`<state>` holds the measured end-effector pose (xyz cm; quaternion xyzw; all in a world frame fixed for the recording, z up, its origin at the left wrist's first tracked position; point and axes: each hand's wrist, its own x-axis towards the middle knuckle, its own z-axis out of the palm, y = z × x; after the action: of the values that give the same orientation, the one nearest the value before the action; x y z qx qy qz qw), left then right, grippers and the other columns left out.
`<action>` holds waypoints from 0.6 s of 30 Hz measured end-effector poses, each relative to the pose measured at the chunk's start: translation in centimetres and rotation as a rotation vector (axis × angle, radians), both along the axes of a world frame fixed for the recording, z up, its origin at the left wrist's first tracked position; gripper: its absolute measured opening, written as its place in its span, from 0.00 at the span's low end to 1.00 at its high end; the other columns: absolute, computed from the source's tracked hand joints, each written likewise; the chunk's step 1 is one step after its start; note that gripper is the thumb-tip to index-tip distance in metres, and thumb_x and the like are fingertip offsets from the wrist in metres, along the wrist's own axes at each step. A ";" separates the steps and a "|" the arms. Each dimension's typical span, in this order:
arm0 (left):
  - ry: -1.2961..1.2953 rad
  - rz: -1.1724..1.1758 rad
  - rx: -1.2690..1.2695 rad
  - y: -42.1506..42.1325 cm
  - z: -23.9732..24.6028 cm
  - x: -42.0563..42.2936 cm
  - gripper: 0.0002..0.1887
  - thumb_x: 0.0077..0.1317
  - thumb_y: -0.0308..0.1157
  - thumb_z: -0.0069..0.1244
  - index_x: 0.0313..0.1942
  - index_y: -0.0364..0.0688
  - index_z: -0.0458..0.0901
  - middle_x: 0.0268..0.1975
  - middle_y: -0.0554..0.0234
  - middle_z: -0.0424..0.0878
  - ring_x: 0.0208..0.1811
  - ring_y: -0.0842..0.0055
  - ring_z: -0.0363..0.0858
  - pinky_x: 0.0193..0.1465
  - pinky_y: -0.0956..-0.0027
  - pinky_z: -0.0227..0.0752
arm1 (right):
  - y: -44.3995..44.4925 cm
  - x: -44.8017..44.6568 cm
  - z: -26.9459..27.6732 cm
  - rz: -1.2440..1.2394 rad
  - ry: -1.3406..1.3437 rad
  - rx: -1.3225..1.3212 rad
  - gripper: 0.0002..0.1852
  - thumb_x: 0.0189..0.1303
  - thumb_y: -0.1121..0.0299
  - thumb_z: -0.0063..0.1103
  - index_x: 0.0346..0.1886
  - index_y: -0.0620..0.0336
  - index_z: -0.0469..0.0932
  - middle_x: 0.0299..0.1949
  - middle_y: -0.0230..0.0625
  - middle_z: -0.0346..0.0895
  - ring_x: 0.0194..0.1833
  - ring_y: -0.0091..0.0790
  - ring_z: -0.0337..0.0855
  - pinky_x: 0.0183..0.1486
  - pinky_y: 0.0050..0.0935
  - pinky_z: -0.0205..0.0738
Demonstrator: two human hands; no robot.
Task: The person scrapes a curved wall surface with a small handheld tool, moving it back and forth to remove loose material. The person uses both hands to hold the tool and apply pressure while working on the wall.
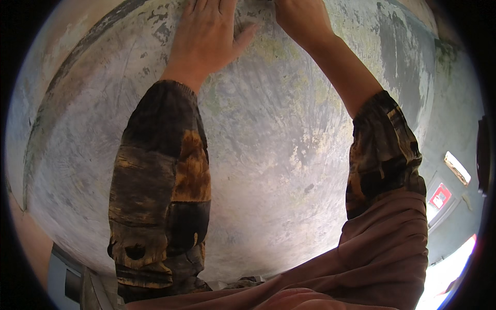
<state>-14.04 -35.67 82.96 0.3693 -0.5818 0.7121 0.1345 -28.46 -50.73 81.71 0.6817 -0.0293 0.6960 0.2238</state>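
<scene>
My left hand [211,37] lies flat against, or just over, a weathered plaster surface [252,155] with worn grey and greenish paint. Its thumb points away from the fingers, and the fingertips run out of the picture at the top. Nothing shows in its grasp. To the right, my right hand [304,21] is curled, with most of its fingers cut off by the top edge. A sliver of something dark shows between the hands at that edge, too little to name. Whether the right hand grips it is hidden.
Patterned dark sleeves [159,186] cover both forearms. Brown cloth [383,232] drapes across the lower right. Beyond it are a green-grey wall [457,116], a red-and-white sign [440,197] and a bright opening [445,275]. A blue-grey panel [58,275] stands at lower left.
</scene>
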 end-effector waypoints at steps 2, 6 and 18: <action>-0.001 0.009 -0.025 0.0 0.0 0.1 0.38 0.66 0.44 0.59 0.67 0.27 0.65 0.71 0.33 0.67 0.76 0.43 0.60 0.82 0.44 0.48 | 0.3 0.0 -0.5 0.024 -0.049 -0.140 0.09 0.66 0.73 0.50 0.46 0.62 0.78 0.49 0.50 0.86 0.53 0.53 0.86 0.60 0.45 0.78; 0.015 0.005 -0.029 0.0 0.0 0.0 0.38 0.65 0.44 0.59 0.67 0.28 0.65 0.71 0.32 0.66 0.76 0.43 0.60 0.82 0.43 0.48 | 0.7 0.0 -0.7 -0.017 -0.154 -0.375 0.07 0.65 0.74 0.52 0.43 0.61 0.77 0.44 0.49 0.85 0.50 0.53 0.86 0.54 0.45 0.79; 0.028 -0.025 -0.018 0.0 0.0 -0.1 0.38 0.65 0.43 0.59 0.67 0.28 0.65 0.71 0.33 0.66 0.76 0.44 0.61 0.81 0.44 0.49 | 0.6 0.4 -0.6 -0.020 -0.153 -0.354 0.07 0.64 0.75 0.51 0.44 0.61 0.76 0.45 0.50 0.84 0.50 0.53 0.85 0.56 0.45 0.79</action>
<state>-14.12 -35.65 82.93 0.3708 -0.5781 0.7101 0.1547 -28.07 -50.12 81.16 0.5764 0.0699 0.7378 0.3443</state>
